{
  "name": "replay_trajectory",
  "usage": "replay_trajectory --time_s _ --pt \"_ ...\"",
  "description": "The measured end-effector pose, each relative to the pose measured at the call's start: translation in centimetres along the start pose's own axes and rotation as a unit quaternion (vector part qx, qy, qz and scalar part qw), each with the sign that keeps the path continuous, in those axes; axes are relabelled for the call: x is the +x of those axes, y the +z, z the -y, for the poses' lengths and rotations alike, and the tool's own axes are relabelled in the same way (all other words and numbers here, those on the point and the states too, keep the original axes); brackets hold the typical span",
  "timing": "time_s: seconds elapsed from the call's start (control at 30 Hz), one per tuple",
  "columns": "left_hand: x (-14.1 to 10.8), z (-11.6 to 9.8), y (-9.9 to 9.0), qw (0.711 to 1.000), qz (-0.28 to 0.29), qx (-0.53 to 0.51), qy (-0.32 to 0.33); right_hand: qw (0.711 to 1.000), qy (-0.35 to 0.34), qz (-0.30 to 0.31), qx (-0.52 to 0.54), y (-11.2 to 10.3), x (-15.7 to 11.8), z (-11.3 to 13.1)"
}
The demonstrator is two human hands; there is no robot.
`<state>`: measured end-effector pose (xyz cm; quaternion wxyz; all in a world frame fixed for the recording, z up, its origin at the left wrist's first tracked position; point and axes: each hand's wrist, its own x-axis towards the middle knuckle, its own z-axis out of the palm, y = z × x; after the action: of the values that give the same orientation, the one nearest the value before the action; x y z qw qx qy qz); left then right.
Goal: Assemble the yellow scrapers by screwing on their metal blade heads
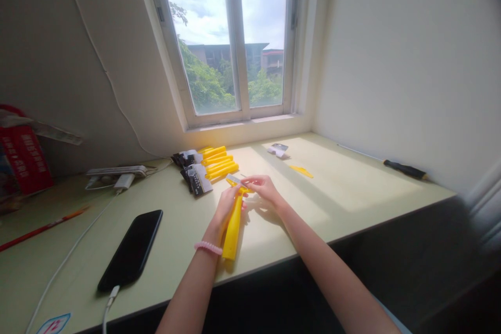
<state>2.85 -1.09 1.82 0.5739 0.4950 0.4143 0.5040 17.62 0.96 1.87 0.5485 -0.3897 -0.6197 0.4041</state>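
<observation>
A yellow scraper [234, 229] with a wide T-shaped head lies above the table's front edge, its handle pointing toward me. My left hand [227, 202] is closed around it just below the head. A flat grey metal blade [235, 180] lies along the scraper head. My right hand [261, 188] pinches at the right part of the head, at the blade's end; its fingertips partly hide what they grip. On the table to the right lies a loose yellow plastic piece [301, 171], apart from both hands.
Several yellow scrapers [221, 169] with black-and-white cards [199, 180] lie behind my left hand. Farther back is a small torn packet [278, 150]. A screwdriver [405, 168] rests at the right, a phone [131, 250] on a cable at the left, near a power strip [117, 171].
</observation>
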Motion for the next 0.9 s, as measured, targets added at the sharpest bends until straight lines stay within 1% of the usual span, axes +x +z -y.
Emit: replay_trajectory --time_s 0.07,0.17,0.37,0.5,0.6,0.67,0.73,0.83,0.9 --pt "0.0 0.0 0.0 1.0 -0.005 0.003 -0.01 1.0 0.009 0.004 0.028 0.0 0.0 0.1" --pt "0.0 -0.1 0.0 1.0 -0.021 0.01 -0.004 0.999 0.012 0.007 0.044 0.0 -0.1 0.4" --pt "-0.4 -0.4 0.1 0.999 -0.049 0.02 -0.001 0.997 0.03 0.044 0.064 -0.2 -0.4 1.2" --pt "-0.5 -0.5 0.1 0.997 -0.069 0.018 0.006 0.994 0.055 0.048 0.082 -0.2 -0.4 1.5" --pt "-0.4 -0.3 0.2 0.997 -0.07 0.018 0.01 0.993 0.075 0.046 0.075 -0.1 -0.3 1.4" --pt "-0.3 -0.1 0.1 0.997 -0.067 0.023 0.012 0.994 0.079 0.033 0.063 -0.1 -0.2 1.1" --pt "-0.2 0.1 0.0 0.997 -0.074 0.031 0.017 0.996 0.071 0.005 0.05 -0.2 -0.1 0.8" --pt "0.0 0.6 -0.4 0.994 -0.097 0.044 0.014 0.995 0.063 -0.067 0.034 -0.5 0.1 0.4" --pt "0.3 0.9 -0.6 0.994 -0.098 0.053 0.007 0.99 0.064 -0.113 0.059 -0.8 0.1 0.4"
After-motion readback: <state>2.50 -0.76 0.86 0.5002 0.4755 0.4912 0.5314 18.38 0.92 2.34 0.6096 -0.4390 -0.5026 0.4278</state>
